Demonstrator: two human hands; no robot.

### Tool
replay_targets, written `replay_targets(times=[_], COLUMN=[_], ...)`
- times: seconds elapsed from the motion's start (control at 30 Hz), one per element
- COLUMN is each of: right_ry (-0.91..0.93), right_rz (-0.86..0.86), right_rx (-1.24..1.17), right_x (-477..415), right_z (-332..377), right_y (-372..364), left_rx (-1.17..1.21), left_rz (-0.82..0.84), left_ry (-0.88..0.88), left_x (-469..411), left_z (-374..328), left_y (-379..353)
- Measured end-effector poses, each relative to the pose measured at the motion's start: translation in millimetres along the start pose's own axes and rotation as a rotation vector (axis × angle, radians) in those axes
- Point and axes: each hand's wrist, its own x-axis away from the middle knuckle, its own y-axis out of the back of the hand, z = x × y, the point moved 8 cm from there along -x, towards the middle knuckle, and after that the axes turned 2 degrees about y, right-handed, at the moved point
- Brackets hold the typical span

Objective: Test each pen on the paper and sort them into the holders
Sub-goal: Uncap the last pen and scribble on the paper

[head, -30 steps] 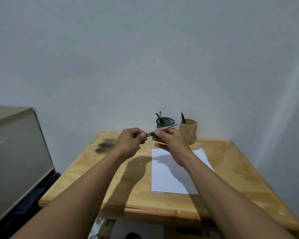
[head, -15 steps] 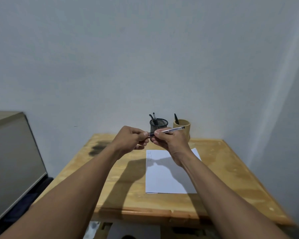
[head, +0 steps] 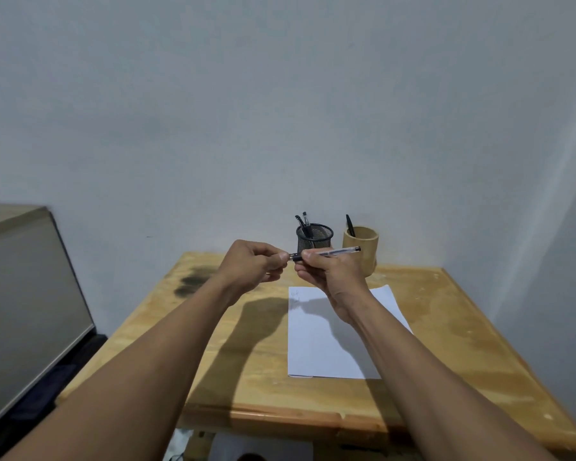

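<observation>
- A sheet of paper (head: 333,347) lies on the wooden surface (head: 446,327), with faint pen marks (head: 295,294) at its far left corner.
- Above the paper's far edge, a person holds one clear-barrelled pen (head: 340,251) in both hands, lifted off the sheet. Its long axis runs nearly level, left to right across the paper's width.
- The right hand (head: 333,274) is curled round the barrel, directly over the paper. The left hand (head: 246,266), just left of the paper's far corner, pinches the dark cap (head: 296,257) in its fingertips.
- The cap looks set to slide along that axis, though whether off or on cannot be told. The right hand is nearer the paper and is better placed to bring the pen down to it.
- Beyond the paper's far edge stand a black mesh holder (head: 314,241) with two pens (head: 302,222) and, to the right of it, a wooden holder (head: 363,251) with one pen (head: 349,223).
</observation>
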Motion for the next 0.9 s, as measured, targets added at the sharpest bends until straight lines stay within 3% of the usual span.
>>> replay_targets(times=[0.1,0.2,0.27,0.4,0.53,0.77,0.9], right_ry=[0.004,0.134,0.163,0.131,0.034,0.003,0.01], right_rz=[-0.032,-0.104,-0.096,-0.072,-0.209,-0.225,-0.227], right_rx=[0.006,0.074,0.158,0.301,0.361,0.319,0.348], right_x=[-3.4,-10.9,-12.9,-14.8,-19.6,-27.4,-27.6], right_z=[-4.1,8.0,7.5,-17.4,-42.1,-66.6,-68.2], right_y=[0.7,22.8,31.6,18.0,35.6,50.6,50.8], left_rx=[-0.018,-0.015,-0.14,-0.28,-0.41,-0.679,-0.764], left_rz=[0.007,-0.107,-0.158,-0.164,-0.215,-0.358,-0.337], left_ry=[0.029,0.048,0.025,-0.006,-0.001,0.101,0.078], left_x=[-5.7,-13.6,-21.1,-40.9,-56.6,-77.3,-81.7], left_z=[6.0,23.2,35.2,47.1,55.1,95.5,92.6], left_y=[2.1,35.3,47.4,21.6,11.7,15.5,1.7])
